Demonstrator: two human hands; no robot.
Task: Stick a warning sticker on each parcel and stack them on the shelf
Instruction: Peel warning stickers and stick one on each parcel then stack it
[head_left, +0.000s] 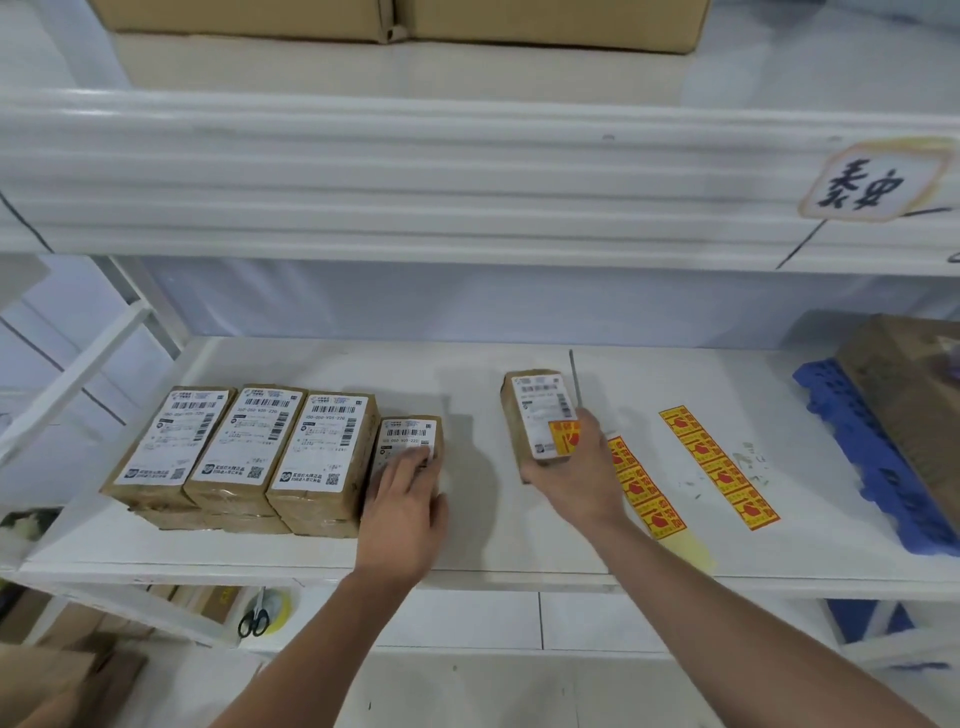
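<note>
Bare shelf (478, 519) lies open between stacked parcels (244, 441) and sticker strips (719, 467).

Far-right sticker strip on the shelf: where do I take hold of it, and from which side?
Probably by its near end, pinching a corner from the front edge of the shelf. The sticker strip lies flat, running away from you, so that end is closest. The right hand holds a parcel.

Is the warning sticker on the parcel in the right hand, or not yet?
On: a yellow and red warning sticker sits at the lower corner of the parcel, gripped by the right hand.
</note>
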